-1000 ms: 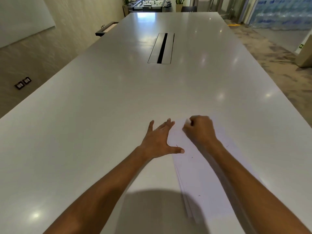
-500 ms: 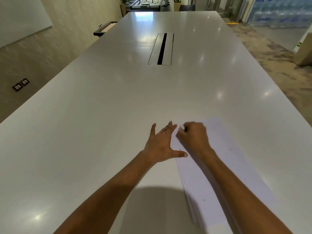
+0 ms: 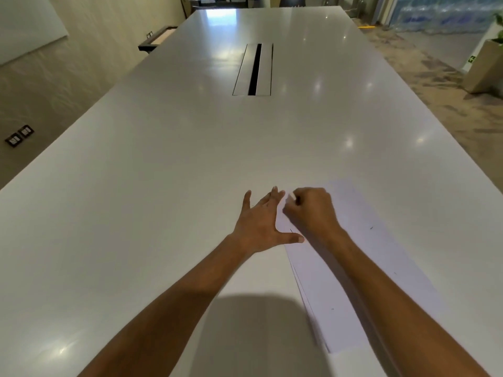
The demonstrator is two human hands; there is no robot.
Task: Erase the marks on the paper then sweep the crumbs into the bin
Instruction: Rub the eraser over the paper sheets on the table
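Since the earlier frame the right hand [image 3: 310, 210], gripping a white eraser [image 3: 290, 197], has shifted slightly right; the left hand [image 3: 258, 224], fingers spread, pins the paper [image 3: 362, 257] for rubbing.

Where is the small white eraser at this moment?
In the head view, the small white eraser is pinched in the right hand at the far left corner of the white paper sheets, beside the left hand's fingertips.
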